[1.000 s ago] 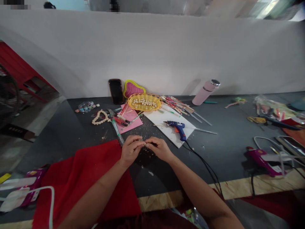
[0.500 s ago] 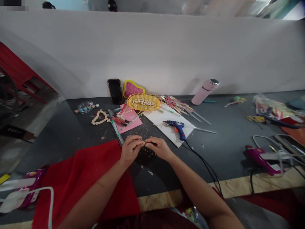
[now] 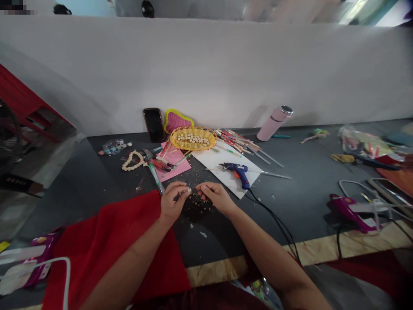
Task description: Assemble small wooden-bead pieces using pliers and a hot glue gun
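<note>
My left hand (image 3: 173, 201) pinches a small pale piece (image 3: 189, 190) between thumb and fingertips, above the dark tabletop. Just to its right, my right hand (image 3: 215, 197) has thumb and forefinger pressed together; whether anything tiny is between them cannot be made out. A small gap separates the two hands. Pale crumbs (image 3: 197, 210) lie scattered on the table beneath them. Beyond the hands, a yellow woven basket (image 3: 174, 145) holds several small pale round pieces. A heart-shaped ring of similar pale pieces (image 3: 128, 166) lies to the left.
A blue glue gun (image 3: 238, 171) rests on a white sheet (image 3: 206, 158), its cord trailing right. A phone (image 3: 154, 125), pink bottle (image 3: 274, 125) and sticks (image 3: 237, 142) stand or lie toward the wall. Red cloth (image 3: 129, 232) covers the near left; a magenta device (image 3: 353, 213) sits right.
My hands have come apart from where their fingertips met. My left hand has shifted slightly left with the small pale piece in its fingertips.
</note>
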`<state>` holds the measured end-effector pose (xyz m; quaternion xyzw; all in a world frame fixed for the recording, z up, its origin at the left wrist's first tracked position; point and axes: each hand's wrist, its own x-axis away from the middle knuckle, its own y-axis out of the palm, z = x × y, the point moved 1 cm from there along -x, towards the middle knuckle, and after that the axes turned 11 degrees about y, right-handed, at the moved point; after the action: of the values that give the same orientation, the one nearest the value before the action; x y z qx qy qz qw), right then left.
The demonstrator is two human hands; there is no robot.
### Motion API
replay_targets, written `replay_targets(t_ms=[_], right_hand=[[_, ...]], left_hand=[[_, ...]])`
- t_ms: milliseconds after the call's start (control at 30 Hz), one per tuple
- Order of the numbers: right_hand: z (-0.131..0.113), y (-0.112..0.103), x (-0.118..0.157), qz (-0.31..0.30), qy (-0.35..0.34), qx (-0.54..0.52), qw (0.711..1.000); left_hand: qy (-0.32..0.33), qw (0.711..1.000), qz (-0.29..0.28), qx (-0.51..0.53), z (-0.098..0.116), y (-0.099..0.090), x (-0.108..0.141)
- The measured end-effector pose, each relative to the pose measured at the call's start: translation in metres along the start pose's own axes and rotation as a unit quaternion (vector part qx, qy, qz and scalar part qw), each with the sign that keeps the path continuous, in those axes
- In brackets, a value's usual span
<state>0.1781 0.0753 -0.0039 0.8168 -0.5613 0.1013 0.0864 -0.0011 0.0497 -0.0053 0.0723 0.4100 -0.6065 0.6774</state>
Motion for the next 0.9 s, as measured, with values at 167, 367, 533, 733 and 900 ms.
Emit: replay_targets(t_ms=[167,367,533,733,900], right_hand=[[0.01,-0.01,-0.005,0.039,-0.032,-0.098,0.994],[0.01,-0.028,-0.007,0.092,-0.05,-0.142,0.984],[-0.007,-0.02,0.001,0.084,-0.041,-0.071,0.993],[-0.006,-0.001,0.006,0.014,-0.053,0.078,0.995],[0.002,0.006,0.005,-0.025,-0.082,0.112,0.99]], left_hand=[[-0.012,1.0,0.006,-0.001,-0.002,0.0,0.0],[-0.025,1.0,0.001,0.014,-0.005,0.002,0.002],[-0.012,1.0,-0.009,0.016,-0.003,0.002,0.002],[0.003,1.0,-0.026,0.006,-0.003,0.004,0.003],[0.029,0.999,-0.039,0.011,-0.004,0.006,0.003]])
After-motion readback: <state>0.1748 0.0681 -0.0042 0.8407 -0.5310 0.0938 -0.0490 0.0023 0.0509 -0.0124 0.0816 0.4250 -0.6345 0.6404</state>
